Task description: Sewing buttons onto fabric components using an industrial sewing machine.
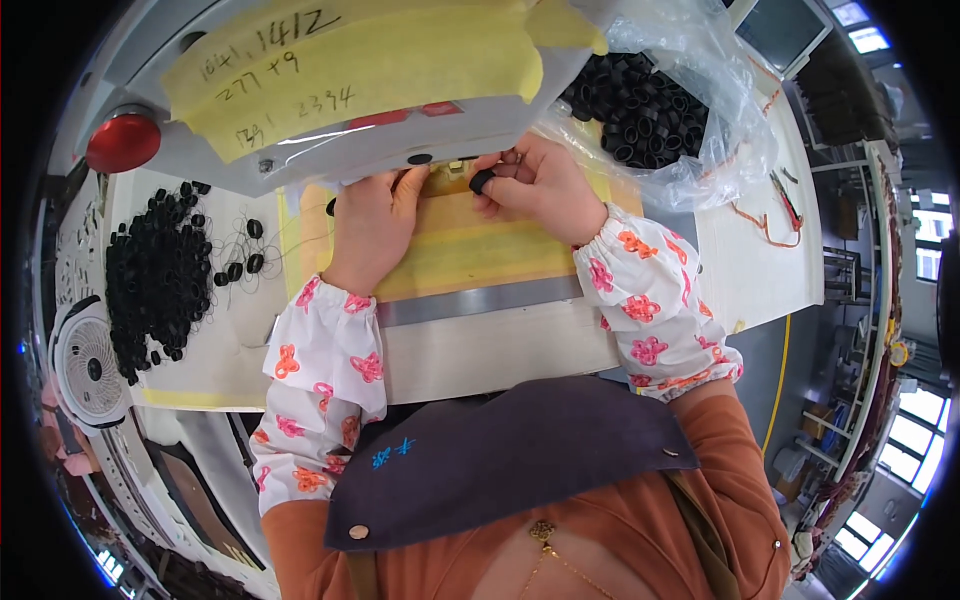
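Item, nearest the body: a dark apron [510, 450] and flowered sleeve covers [655, 300] are lying below the yellow-padded machine bed [470, 250], the landmark for all that follows. Left hand [370, 225]: it is resting palm down on the bed's left part, fingers reaching under the machine head [350, 90]; how far open it is, and whether it is holding anything, cannot be told. Right hand [535, 185]: it is curling closed on a small black ring [482, 180], pinched at the fingertips just right of the needle area. The ring is lying between the two hands, touching the right one and close to the left, so the right is nearer; its long axis is too small to read. Left of the bed, a heap of black rings [155, 275] is spreading over the table [760, 260]. Beyond the bed's right corner, a clear plastic bag [690, 110] is holding more rings. The needle itself is hidden under the head.
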The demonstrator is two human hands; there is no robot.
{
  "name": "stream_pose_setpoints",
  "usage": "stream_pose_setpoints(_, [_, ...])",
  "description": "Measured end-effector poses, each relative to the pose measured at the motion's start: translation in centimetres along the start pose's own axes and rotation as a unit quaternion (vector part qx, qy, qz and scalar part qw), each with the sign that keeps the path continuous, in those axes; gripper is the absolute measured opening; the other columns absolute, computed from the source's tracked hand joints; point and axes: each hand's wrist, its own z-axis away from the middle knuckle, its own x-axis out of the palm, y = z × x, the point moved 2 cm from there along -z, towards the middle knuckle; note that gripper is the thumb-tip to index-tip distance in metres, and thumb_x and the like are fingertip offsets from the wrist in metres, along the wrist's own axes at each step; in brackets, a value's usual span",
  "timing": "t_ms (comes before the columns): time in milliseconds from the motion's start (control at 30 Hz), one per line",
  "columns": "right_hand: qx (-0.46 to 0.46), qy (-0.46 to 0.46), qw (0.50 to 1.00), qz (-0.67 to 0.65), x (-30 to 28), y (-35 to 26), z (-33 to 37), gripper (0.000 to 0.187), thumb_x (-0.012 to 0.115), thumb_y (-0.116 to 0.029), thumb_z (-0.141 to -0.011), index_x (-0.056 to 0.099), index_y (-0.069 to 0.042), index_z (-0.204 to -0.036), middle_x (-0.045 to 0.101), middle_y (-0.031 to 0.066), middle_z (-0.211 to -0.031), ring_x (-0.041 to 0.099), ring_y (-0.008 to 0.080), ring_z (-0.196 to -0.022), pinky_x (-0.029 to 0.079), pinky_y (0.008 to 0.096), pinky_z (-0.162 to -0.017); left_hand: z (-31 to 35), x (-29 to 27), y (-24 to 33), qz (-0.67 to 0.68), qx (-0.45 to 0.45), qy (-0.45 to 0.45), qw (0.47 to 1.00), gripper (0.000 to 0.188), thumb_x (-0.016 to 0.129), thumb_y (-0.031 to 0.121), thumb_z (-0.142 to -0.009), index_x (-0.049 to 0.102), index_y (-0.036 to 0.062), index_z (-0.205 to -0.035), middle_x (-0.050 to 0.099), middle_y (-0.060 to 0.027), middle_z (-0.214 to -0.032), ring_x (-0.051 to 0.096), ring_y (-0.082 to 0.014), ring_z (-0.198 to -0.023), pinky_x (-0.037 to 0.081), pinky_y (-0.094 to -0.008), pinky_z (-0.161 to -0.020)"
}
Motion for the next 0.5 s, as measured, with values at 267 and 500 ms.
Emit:
stream_pose_setpoints(267, [-0.041, -0.001, 0.999, -0.006, -0.1, 0.7, -0.1, 0.015, 0.056, 0.003, -0.076, 0.053, 0.003, -0.090, 0.059, 0.0069, -0.080, 0.059, 0.0116, -0.070, 0.049, 0.0220, -0.064, 0.5, 0.1, 1.2, 0.210, -0.077, -0.034, 0.974, 0.015, 0.057, 0.013, -0.079, 0.060, -0.0020, -0.082, 0.056, -0.0059, -0.059, 0.050, -0.0113, -0.050, 0.041, -0.0241, -0.051])
stream_pose_setpoints(500, [-0.160, 0.047, 0.963, 0.213, 1.1, 0.7, 0.8, 0.018, 0.059, 0.005, -0.074, 0.053, 0.002, -0.091, 0.058, 0.0059, -0.087, 0.058, 0.0109, -0.078, 0.048, 0.0219, -0.070, 0.4, -0.2, 1.6, 0.175, -0.035, -0.098, 0.979, 0.015, 0.059, 0.012, -0.074, 0.060, -0.0016, -0.081, 0.053, -0.0022, -0.060, 0.047, -0.0065, -0.053, 0.038, -0.0213, -0.050])
